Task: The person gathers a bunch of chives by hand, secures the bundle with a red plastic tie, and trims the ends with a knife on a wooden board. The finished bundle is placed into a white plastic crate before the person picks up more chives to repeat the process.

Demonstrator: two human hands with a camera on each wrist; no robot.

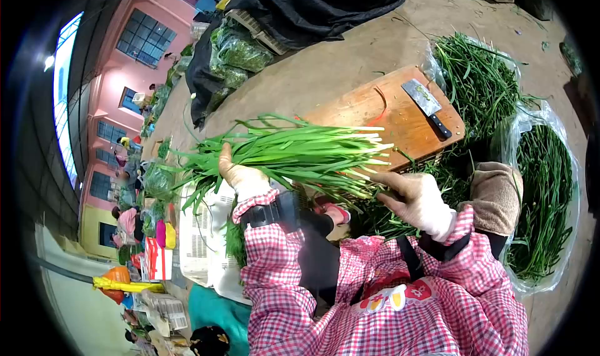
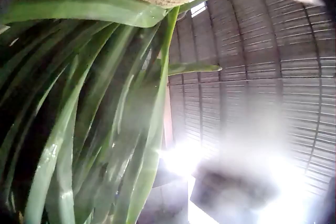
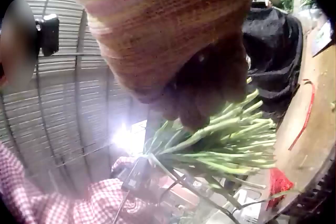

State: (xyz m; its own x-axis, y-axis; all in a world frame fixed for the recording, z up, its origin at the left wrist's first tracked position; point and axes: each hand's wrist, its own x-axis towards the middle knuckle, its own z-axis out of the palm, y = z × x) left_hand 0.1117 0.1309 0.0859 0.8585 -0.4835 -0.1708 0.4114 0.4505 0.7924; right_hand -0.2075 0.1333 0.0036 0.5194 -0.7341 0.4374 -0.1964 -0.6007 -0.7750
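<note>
A thick bunch of garlic chives [image 1: 294,150], with flat green leaves and pale stem ends, lies across my left hand [image 1: 240,171] in the head view. That hand grips it near the leafy end, thumb up over the leaves. In the left wrist view, long leaves [image 2: 105,103] hang below the knitted glove. My right hand [image 1: 415,196] is at the pale stem ends, index finger and thumb apart. The right wrist view shows its fingers [image 3: 191,111] in shadow, overlapping the stems [image 3: 231,140]. Both hands wear pale gloves that leave fingers bare.
Beyond the bunch is a wooden board [image 1: 400,115] bearing a cleaver [image 1: 426,106] and a red tie [image 1: 380,103]. Plastic bags of greens [image 1: 544,200] stand at the right. A white crate [image 1: 209,237] sits at the left, and black cloth [image 1: 312,9] covers goods behind.
</note>
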